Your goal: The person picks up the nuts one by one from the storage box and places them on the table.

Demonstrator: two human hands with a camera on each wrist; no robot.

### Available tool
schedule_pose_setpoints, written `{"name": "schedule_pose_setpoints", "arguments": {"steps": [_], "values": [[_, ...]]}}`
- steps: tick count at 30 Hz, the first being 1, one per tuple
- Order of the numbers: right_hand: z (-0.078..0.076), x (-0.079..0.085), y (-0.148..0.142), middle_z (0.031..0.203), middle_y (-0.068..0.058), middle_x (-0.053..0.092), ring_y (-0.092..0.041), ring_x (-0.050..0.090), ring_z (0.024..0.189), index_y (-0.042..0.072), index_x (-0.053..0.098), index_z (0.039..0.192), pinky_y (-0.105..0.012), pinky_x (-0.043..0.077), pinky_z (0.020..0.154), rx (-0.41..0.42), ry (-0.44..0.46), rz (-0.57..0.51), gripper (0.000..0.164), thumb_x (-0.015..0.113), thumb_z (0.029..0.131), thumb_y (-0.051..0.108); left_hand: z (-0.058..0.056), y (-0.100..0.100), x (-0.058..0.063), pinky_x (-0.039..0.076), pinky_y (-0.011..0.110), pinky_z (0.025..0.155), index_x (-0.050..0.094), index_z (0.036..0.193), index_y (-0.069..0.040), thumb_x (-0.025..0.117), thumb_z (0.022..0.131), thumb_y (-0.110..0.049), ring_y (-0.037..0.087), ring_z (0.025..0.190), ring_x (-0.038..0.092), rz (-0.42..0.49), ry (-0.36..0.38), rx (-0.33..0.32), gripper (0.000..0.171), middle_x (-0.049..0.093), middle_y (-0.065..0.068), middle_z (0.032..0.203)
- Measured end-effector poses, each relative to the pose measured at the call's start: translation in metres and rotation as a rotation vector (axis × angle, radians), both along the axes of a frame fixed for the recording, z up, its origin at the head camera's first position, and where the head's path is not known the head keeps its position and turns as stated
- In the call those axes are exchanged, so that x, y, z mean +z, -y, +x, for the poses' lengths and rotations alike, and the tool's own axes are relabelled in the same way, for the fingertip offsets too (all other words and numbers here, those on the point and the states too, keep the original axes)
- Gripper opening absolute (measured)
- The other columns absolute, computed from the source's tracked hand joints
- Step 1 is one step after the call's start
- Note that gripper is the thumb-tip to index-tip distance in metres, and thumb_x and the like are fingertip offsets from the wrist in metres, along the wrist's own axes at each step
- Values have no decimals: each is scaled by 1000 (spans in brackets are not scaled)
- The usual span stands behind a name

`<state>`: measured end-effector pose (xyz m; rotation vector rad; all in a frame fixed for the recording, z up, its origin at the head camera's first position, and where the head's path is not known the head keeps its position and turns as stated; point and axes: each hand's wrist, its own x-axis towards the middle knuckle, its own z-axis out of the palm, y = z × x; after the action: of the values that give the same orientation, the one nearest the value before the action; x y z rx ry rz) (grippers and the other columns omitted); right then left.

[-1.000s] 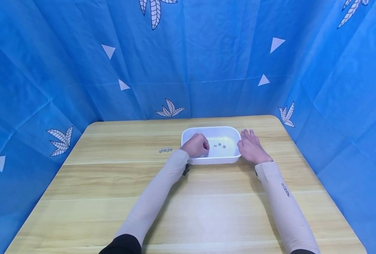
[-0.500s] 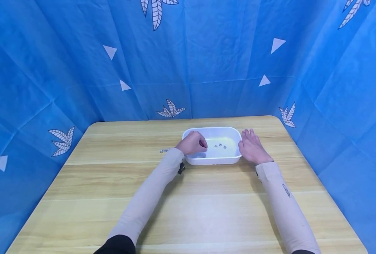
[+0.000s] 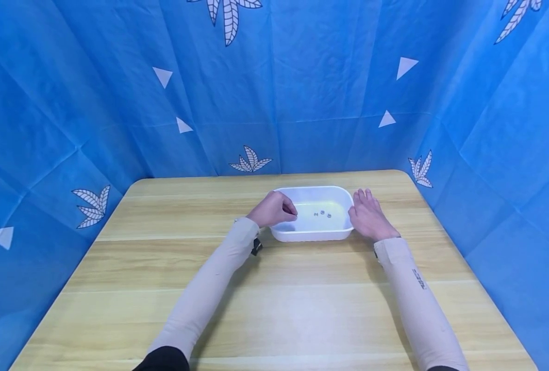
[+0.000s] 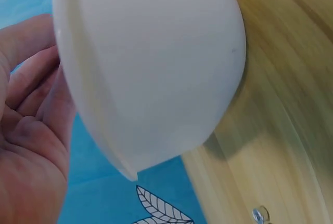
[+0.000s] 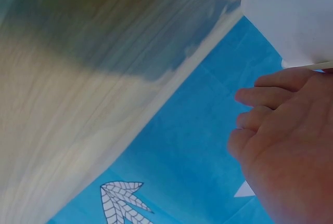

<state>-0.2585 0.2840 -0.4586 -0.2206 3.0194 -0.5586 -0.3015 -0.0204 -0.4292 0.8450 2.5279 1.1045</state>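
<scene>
My left hand (image 3: 274, 208) reaches over the left rim of a white plastic basin (image 3: 311, 235), thumb and fingers drawn together. In the left wrist view, the basin wall (image 4: 151, 68) hides the fingertips, so whether they pinch anything cannot be seen. Inside the basin lie three small shiny metal pieces (image 3: 322, 212), too small to tell their kind. My right hand (image 3: 370, 216) holds the basin's right rim, its thumb over the edge and fingers extended outside. Another small metal piece (image 4: 260, 214) rests on the table left of the basin, mostly hidden by my left sleeve in the head view.
The basin stands toward the back of a light wooden table (image 3: 302, 309) with rounded far corners. A blue patterned cloth (image 3: 320, 77) hangs behind and along both sides.
My left hand has risen and shifted left, from down in the basin to its left rim. Its sleeve now covers most of the row of metal pieces. The right hand keeps its place.
</scene>
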Motion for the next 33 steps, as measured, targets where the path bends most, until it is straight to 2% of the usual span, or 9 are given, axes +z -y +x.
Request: {"name": "schedule_pose_setpoints", "arguments": {"steps": [9, 14, 17, 26, 33], "values": [[0, -1, 0, 168, -35, 3, -51, -5, 158, -16, 13, 157, -63, 2, 130, -3, 9, -2, 63, 21, 109, 24, 1, 15, 3, 63, 24, 80, 80, 99, -1, 81, 86, -5, 16, 86, 76, 44, -3, 32, 14, 80, 10, 95], [0, -1, -1, 168, -36, 7, -52, -3, 158, -16, 13, 157, -64, 3, 130, 2, -2, 7, 63, 21, 109, 24, 1, 23, 4, 63, 26, 80, 80, 99, -3, 82, 86, -6, 16, 86, 76, 73, 26, 67, 13, 80, 10, 97], [0, -1, -1, 168, -36, 8, -53, -2, 158, -16, 14, 157, -64, 3, 130, 2, -5, 3, 63, 22, 109, 24, 1, 28, 4, 62, 26, 80, 80, 98, -4, 82, 86, -6, 16, 86, 75, 86, 19, 74, 13, 80, 9, 97], [1, 0, 0, 169, -35, 4, -52, -4, 158, -15, 12, 158, -63, 1, 130, 2, 12, -5, 64, 21, 109, 25, 3, 42, 8, 62, 29, 86, 79, 104, 1, 82, 85, -7, 19, 91, 76, 104, 6, 108, 21, 81, 10, 100], [0, 1, 1, 169, -35, 4, -52, -4, 158, -15, 12, 158, -63, 1, 130, 3, 8, 2, 63, 21, 109, 24, 1, 57, 6, 63, 30, 86, 80, 102, -3, 83, 85, -9, 19, 92, 76, 130, 17, 148, 19, 80, 10, 101]]}}
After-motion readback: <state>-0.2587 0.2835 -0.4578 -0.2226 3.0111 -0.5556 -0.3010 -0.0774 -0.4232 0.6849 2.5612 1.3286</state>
